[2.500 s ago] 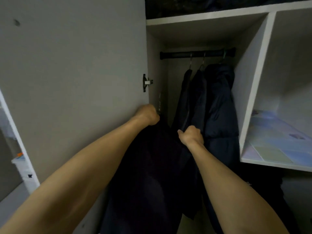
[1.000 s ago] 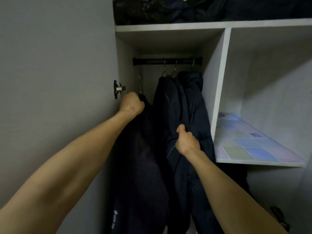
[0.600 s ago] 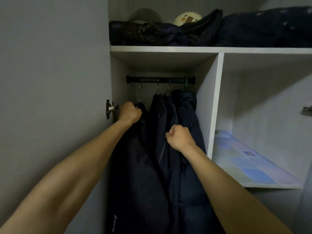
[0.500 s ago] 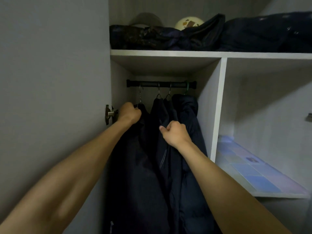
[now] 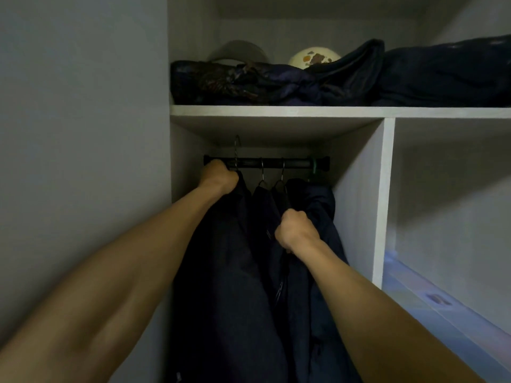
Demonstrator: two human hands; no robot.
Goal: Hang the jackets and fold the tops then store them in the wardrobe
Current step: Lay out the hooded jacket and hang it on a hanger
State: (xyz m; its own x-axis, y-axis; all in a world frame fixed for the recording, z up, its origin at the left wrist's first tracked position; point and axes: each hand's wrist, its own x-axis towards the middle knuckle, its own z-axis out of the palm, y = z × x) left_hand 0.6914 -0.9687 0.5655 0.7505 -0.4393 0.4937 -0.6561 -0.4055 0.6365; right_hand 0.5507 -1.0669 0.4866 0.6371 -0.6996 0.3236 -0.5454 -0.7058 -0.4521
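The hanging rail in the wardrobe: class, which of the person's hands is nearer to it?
Left. The left hand is right up at the rail; the right hand is lower, gripping a hung jacket.

We cannot see what our left hand (image 5: 219, 176) grips; its fingers are hidden at the collar of the dark hanging jacket (image 5: 224, 272). The jacket's hem runs off the bottom edge. Dark folded clothes (image 5: 276, 84) half-hide a pale round object (image 5: 313, 58) we cannot identify.
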